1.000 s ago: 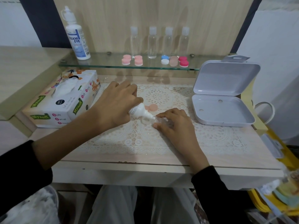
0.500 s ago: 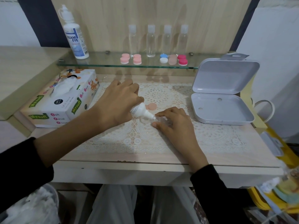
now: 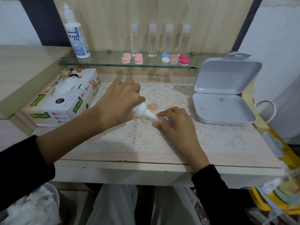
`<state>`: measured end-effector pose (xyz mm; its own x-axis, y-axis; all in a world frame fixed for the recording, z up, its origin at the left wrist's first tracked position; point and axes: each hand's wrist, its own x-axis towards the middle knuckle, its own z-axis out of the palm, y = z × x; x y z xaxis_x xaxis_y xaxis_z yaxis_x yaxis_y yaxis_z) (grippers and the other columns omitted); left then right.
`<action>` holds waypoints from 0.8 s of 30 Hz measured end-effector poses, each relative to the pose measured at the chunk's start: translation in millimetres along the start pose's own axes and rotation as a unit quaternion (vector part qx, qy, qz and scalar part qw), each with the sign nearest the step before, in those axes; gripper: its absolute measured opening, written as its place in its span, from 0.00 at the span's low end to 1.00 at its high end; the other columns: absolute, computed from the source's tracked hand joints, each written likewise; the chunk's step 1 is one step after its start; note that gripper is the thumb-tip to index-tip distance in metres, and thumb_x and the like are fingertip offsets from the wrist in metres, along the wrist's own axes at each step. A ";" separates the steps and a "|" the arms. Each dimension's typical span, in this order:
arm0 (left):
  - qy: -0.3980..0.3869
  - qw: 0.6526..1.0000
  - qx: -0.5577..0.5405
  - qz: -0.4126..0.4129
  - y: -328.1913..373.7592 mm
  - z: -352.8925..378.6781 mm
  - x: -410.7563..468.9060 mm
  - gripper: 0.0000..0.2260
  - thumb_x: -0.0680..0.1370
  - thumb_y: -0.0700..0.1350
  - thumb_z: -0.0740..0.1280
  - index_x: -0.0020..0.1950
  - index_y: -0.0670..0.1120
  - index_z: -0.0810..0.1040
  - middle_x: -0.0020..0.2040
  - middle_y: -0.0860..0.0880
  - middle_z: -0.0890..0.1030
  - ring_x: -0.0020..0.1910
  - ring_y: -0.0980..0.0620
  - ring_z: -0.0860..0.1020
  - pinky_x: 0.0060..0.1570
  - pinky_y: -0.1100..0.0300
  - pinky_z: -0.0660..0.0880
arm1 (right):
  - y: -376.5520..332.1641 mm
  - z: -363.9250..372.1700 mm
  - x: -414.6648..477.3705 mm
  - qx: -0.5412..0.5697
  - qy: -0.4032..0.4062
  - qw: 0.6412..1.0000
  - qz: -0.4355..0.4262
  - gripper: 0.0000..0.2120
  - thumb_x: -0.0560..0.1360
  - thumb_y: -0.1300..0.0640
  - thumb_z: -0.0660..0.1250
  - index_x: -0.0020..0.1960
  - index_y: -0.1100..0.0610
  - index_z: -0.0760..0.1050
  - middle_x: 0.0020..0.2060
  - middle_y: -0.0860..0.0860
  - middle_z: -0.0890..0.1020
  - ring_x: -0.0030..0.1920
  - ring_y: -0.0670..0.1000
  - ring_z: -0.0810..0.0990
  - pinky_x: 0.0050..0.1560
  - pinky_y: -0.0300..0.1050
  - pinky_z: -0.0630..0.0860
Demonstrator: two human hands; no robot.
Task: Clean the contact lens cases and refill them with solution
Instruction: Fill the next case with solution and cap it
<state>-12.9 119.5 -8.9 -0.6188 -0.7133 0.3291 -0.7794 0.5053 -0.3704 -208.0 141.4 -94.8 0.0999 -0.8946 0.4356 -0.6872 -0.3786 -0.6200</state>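
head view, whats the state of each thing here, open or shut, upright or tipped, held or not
small white bottle, tipped, uncapped, gripped by left hand
lens case, uncapped, held by right hand
pink cap, off, lying on the mat
white box, lid open
large solution bottle, upright, capped, on shelf
four clear bottles, upright, capped

L hand [image 3: 116, 103] w/ bottle [image 3: 140, 111] at case [image 3: 146, 120]

Black sleeves [image 3: 22, 161]; left hand [image 3: 118, 103], right hand [image 3: 177, 122] bare; pale trousers [image 3: 113, 207].
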 end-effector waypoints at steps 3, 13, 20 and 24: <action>0.001 1.000 -0.004 -0.001 -0.8 1.2 0.4 0.14 0.62 0.42 0.76 0.48 0.48 0.84 0.41 0.47 0.77 0.44 0.45 0.74 0.40 0.53 0.65 | -0.4 0.1 -0.6 0.001 -0.001 1.000 0.004 0.14 0.71 0.46 0.73 0.55 0.48 0.81 0.48 0.42 0.76 0.53 0.45 0.70 0.56 0.47 0.68; -0.056 0.985 -0.133 -0.091 -5.4 13.3 -14.6 0.21 0.68 0.48 0.75 0.60 0.50 0.78 0.48 0.49 0.75 0.49 0.48 0.72 0.41 0.56 0.63 | -1.4 -0.2 -0.2 0.011 0.003 1.000 0.011 0.14 0.71 0.47 0.73 0.54 0.50 0.82 0.48 0.43 0.77 0.53 0.46 0.71 0.56 0.49 0.70; 0.058 0.886 -0.357 -0.289 -1.7 38.3 -34.8 0.25 0.64 0.49 0.79 0.59 0.49 0.76 0.51 0.52 0.76 0.48 0.52 0.74 0.47 0.57 0.69 | -2.6 -0.5 -0.5 0.017 0.006 1.000 0.013 0.13 0.71 0.48 0.73 0.54 0.50 0.82 0.49 0.44 0.78 0.55 0.47 0.72 0.58 0.51 0.69; 0.126 0.803 -0.443 -0.378 0.5 44.0 -37.3 0.24 0.66 0.46 0.78 0.59 0.48 0.75 0.53 0.54 0.77 0.48 0.54 0.74 0.44 0.67 0.69 | -1.6 -0.7 -0.4 0.015 0.000 1.000 0.014 0.13 0.71 0.47 0.73 0.54 0.49 0.82 0.50 0.43 0.77 0.54 0.45 0.71 0.58 0.49 0.69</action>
<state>14.1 125.0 -59.6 0.1499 -0.9144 0.3760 -0.6361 0.2019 0.7447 -207.5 142.5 -93.5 0.0798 -0.9051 0.4176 -0.6674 -0.3597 -0.6520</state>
